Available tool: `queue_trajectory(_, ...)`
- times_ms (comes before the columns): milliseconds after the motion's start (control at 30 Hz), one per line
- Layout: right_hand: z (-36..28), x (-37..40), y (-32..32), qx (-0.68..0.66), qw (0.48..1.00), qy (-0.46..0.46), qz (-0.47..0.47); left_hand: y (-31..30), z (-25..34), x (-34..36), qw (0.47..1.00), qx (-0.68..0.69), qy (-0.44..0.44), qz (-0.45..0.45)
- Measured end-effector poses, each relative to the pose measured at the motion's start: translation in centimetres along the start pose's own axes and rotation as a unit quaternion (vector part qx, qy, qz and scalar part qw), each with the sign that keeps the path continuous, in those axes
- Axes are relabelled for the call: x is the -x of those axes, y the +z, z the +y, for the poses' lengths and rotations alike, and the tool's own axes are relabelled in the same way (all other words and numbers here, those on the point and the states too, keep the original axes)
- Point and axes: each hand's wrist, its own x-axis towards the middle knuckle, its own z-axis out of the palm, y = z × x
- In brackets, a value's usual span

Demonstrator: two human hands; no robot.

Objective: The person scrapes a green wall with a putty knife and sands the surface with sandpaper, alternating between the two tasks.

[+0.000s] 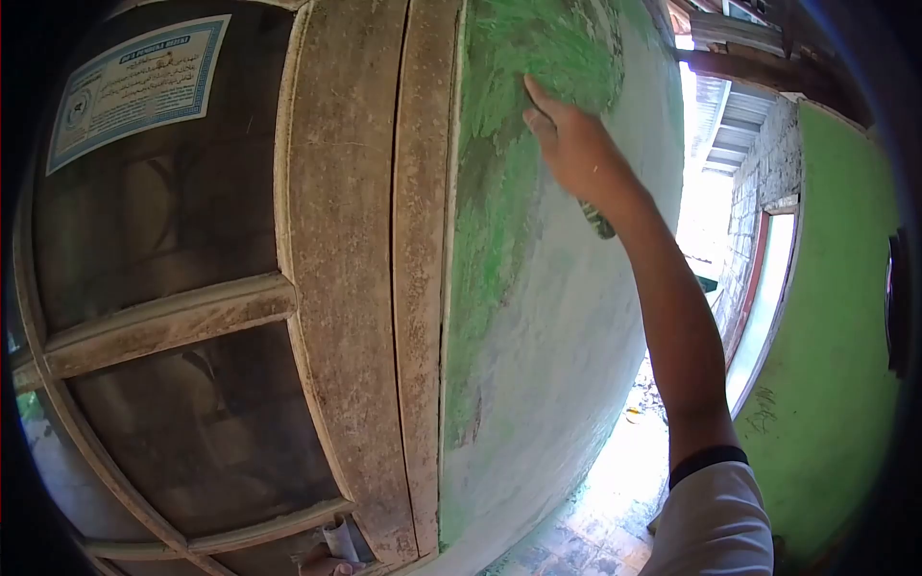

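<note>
My right hand (581,144) is raised against the upper wall, closed around a scraper-like hand tool. The tool's dark green patterned handle (597,221) sticks out below my palm. Its thin dark blade edge, seen side-on, lies along my outstretched index finger at the wall. Rough green paint (538,48) covers the wall there, with streaks and bare darker patches. At the bottom edge, part of my left hand (331,566) shows, with a pale, flat-looking piece (341,540) rising from its fingers. I cannot make out what that piece is.
Left of the wall stands a worn wooden frame (351,240) with dark glass panes (163,230) and a blue-bordered paper sign (139,88). Pale coating (557,317) spans the wall's lower part. A bright tiled floor (586,528) and another green wall (836,317) lie to the right.
</note>
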Motion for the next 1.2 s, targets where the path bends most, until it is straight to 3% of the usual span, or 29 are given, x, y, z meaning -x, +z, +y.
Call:
queue_trajectory(33, -0.9, -0.8, -0.5, -0.017, 0.996, 0.081, -0.034, -0.2, -0.7, 0.1, 1.000, 0.002, 0.000, 0.001)
queue_trajectory(67, -0.1, -0.1, 0.3, -0.015, 0.996, 0.084, -0.037, -0.7, -1.2, 0.6, 0.998, 0.016, -0.045, 0.029)
queue_trajectory(133, 1.8, 2.3, 1.7, 0.019, 0.999, -0.038, -0.013, -1.1, -1.6, 1.0, 0.994, 0.033, -0.088, 0.052)
queue_trajectory(200, 1.7, 2.8, 1.5, 0.045, 0.999, -0.022, -0.021, -1.3, -2.5, 1.8, 0.977, 0.066, -0.151, 0.133)
queue_trajectory(367, 0.0, -0.9, 0.1, -0.008, 0.998, 0.056, -0.037, -2.0, -2.9, 1.6, 0.976, 0.041, -0.153, 0.147)
queue_trajectory(433, 1.3, 1.8, 1.1, 0.038, 0.999, -0.026, -0.019, -2.8, -3.7, 1.9, 0.971, 0.050, -0.177, 0.153)
queue_trajectory(500, 1.5, 4.0, 1.6, 0.054, 0.998, -0.027, -0.031, -2.8, -5.1, 1.9, 0.965, 0.069, -0.198, 0.159)
queue_trajectory(567, 1.3, 3.0, 1.4, 0.060, 0.997, -0.027, -0.043, -3.4, -7.4, 2.2, 0.975, 0.082, -0.162, 0.127)
queue_trajectory(633, 0.6, -0.7, 0.3, 0.027, 0.999, 0.030, -0.020, -4.5, -7.9, 1.8, 0.984, 0.084, -0.126, 0.095)
queue_trajectory(700, 0.3, -0.7, 0.1, 0.030, 0.999, 0.021, -0.015, -5.2, -7.4, 0.9, 0.998, 0.005, -0.023, -0.053)
queue_trajectory(733, 0.2, -0.5, 0.0, 0.037, 0.999, 0.014, -0.013, -4.3, -5.9, 0.7, 0.998, 0.005, -0.024, -0.057)
queue_trajectory(800, 1.3, 2.5, 1.0, 0.047, 0.999, -0.005, -0.024, -1.5, -3.2, 0.3, 0.977, 0.058, -0.111, 0.171)
queue_trajectory(833, 1.4, 3.2, 1.2, 0.056, 0.997, -0.031, -0.035, -1.5, -2.8, -0.2, 0.977, 0.065, -0.109, 0.172)
queue_trajectory(900, 1.1, 1.4, 0.8, 0.062, 0.997, -0.034, -0.002, -1.5, -2.3, -0.9, 0.993, 0.060, -0.054, 0.089)
queue_trajectory(967, 0.8, -0.3, 0.4, 0.062, 0.997, -0.028, 0.030, -1.3, -1.9, -1.0, 0.993, 0.044, -0.058, 0.097)
queue_trajectory(1067, 0.5, -0.3, 0.4, 0.067, 0.997, 0.024, -0.003, -1.5, -0.9, -0.9, 0.992, 0.017, -0.080, 0.096)
queue_trajectory(1133, 1.7, 2.0, 1.2, 0.116, 0.992, -0.040, 0.002, -1.8, -0.6, -1.2, 0.992, 0.015, -0.090, 0.087)
queue_trajectory(1200, 1.7, 1.6, 1.1, 0.123, 0.991, -0.049, 0.010, -1.6, -0.7, -1.3, 0.996, 0.032, -0.055, 0.069)
